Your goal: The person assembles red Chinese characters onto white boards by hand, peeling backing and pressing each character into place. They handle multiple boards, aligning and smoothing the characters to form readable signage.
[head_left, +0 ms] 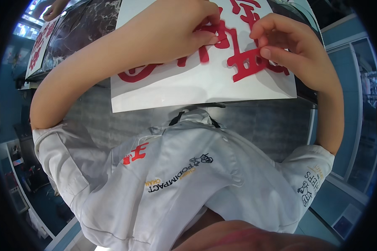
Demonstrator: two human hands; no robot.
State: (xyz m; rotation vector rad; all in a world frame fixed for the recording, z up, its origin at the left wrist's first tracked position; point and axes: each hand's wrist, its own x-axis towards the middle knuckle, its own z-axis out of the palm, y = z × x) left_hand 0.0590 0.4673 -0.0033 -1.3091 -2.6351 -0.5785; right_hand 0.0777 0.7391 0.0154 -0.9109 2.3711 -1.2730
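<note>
A large white sheet (167,93) lies over the dark table, with red cut-out character shapes on it. Between my hands, a red cut-out (244,65) is partly raised from the sheet and casts a shadow. My left hand (184,31) pinches its upper left part between thumb and forefinger. On its right side, my right hand (291,48) grips the edge near the thumb tip, the other fingers curled. My left forearm and hand hide part of the red curved shape (134,76) on the sheet's left. More red strokes (249,12) show at the far side.
Dark marbled tabletop (77,35) extends to the left, where another white sheet with red shapes (41,46) lies. Another person's hand (54,10) is at the far left. Blue cabinets with glass panels (366,96) stand at the right. Grey floor (264,121) shows below the table edge.
</note>
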